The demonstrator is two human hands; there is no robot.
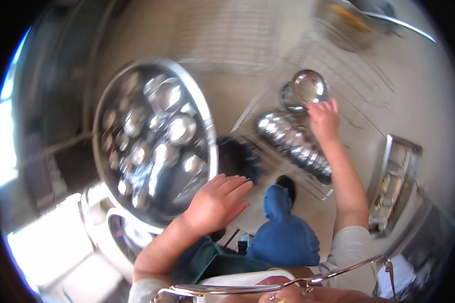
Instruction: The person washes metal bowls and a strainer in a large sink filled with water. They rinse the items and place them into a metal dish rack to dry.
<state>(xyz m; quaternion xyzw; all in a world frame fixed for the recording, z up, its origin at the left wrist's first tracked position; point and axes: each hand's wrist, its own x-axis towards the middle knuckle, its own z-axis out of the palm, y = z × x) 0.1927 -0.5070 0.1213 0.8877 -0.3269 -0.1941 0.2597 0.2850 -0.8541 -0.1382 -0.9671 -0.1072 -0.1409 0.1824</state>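
Note:
My right hand (pixel 324 119) reaches out and has its fingers at the near rim of a shiny metal bowl (pixel 309 86). Behind that bowl another metal vessel (pixel 290 99) shows in part. A row of nested metal bowls (pixel 294 142) lies on its side just left of my right forearm. My left hand (pixel 219 202) is empty, its fingers spread, at the near right edge of a wide round metal basin (pixel 212 151). Several small metal bowls (pixel 181 128) lie loose inside the basin; motion blur softens their outlines.
The nested bowls rest on a wire rack or grate (pixel 250 113) low over the floor. A metal trough (pixel 394 185) with scraps in it stands at the right. Another round tub (pixel 127 231) sits under the basin. A container with something orange (pixel 350 19) is at the top right.

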